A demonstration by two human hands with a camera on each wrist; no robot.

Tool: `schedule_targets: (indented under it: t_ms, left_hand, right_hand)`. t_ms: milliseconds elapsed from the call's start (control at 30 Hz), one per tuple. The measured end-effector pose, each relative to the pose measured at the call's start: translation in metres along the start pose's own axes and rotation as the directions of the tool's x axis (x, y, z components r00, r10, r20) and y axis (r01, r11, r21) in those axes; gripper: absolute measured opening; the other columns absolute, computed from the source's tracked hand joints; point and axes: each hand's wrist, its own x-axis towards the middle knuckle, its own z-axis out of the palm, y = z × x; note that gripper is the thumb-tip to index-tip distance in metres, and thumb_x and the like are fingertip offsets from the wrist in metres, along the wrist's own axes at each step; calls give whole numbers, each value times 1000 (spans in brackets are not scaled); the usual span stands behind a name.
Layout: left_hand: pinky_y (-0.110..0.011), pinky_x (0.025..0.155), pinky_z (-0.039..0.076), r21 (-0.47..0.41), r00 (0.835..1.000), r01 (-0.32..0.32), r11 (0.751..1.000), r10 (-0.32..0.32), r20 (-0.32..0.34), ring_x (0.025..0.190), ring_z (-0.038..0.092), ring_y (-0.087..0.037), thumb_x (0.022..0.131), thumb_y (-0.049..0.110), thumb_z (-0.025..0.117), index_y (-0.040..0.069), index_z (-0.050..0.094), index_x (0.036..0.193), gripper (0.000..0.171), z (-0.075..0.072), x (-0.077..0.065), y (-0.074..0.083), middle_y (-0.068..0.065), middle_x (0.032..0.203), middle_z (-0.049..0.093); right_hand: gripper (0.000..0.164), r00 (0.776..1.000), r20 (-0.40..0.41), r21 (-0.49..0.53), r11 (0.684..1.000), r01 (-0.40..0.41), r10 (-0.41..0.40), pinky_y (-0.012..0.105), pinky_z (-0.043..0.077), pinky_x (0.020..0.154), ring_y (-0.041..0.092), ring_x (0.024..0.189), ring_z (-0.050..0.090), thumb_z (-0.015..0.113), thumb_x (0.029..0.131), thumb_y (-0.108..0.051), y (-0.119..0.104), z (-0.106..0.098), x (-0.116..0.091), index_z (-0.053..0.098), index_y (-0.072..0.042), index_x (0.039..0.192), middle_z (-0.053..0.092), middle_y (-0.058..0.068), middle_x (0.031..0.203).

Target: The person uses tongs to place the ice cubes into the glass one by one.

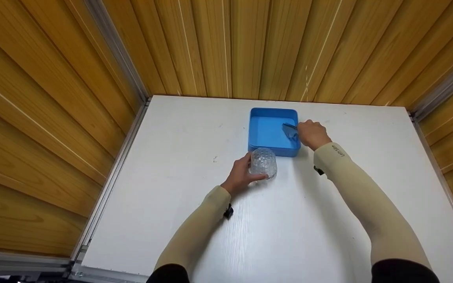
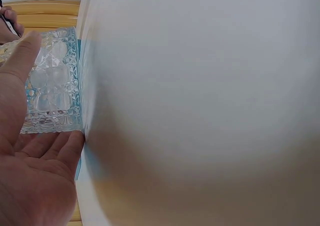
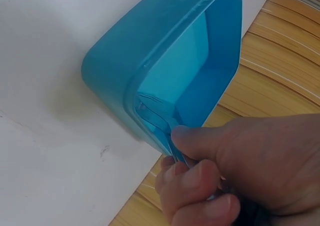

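My left hand (image 1: 241,175) holds a clear, cut-pattern glass (image 1: 264,163) at the white table, just in front of the blue box. In the left wrist view the thumb lies along one side of the glass (image 2: 52,81), and the fingers reach round its other side, close to the tabletop. Over the right side of the open blue box (image 1: 272,151), my right hand (image 1: 313,134) grips a shiny metal utensil (image 3: 155,117). Its fork-like end dips inside the box wall, while the fingers and thumb hide its handle.
The white table (image 1: 179,165) spreads out around the box. Wood-patterned walls (image 1: 246,51) rise behind it and on both sides, with a metal rail (image 1: 112,47) at the back left corner.
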Motion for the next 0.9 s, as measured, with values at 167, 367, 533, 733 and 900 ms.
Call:
schedule_targets:
  t_ms: [167, 367, 533, 733, 900]
  left_hand:
    - [-29, 108, 47, 3, 1000, 5, 1000, -5, 1, 128, 57, -13, 77, 45, 90, 14, 45, 152, 93, 0, 0, 0, -2, 140, 61]
    - [-31, 109, 47, 10, 1000, -3, 1000, 3, 5, 131, 56, -18, 78, 44, 90, 11, 43, 153, 95, -1, -1, 0, -5, 142, 60]
    - [-31, 108, 48, 10, 1000, -3, 1000, 3, 10, 131, 56, -19, 79, 42, 90, 10, 41, 154, 96, -2, -2, -1, -7, 142, 60]
    - [-29, 108, 47, 6, 1000, 6, 1000, -6, 2, 131, 56, -16, 77, 44, 90, 11, 43, 154, 96, -1, -2, -1, -5, 142, 60]
    - [-27, 109, 46, -8, 1000, 8, 1000, -8, 2, 132, 55, -15, 77, 44, 90, 12, 43, 153, 96, 0, -2, -1, -4, 142, 59]
  right_hand:
    - [29, 1000, 5, 15, 1000, -14, 14, 59, 52, 95, 44, 104, 55, 49, 105, 1, 0, -2, -1, 54, 13, 131, 55, 32, 116]
    - [28, 1000, 0, -14, 1000, 15, -15, 59, 53, 93, 44, 103, 57, 48, 104, 2, 2, -1, 2, 56, 13, 129, 56, 33, 114]
    - [27, 1000, -13, -35, 999, 24, -24, 56, 55, 89, 42, 99, 58, 48, 103, 3, 4, 3, 4, 57, 13, 127, 57, 32, 111]
    - [27, 999, -16, -20, 999, 30, -30, 54, 55, 88, 40, 96, 56, 48, 104, 2, 5, 4, 5, 57, 13, 128, 57, 31, 112]
    - [28, 999, -24, -4, 999, 39, -39, 56, 54, 91, 41, 97, 57, 50, 105, -1, 9, 3, 4, 57, 12, 128, 58, 31, 113]
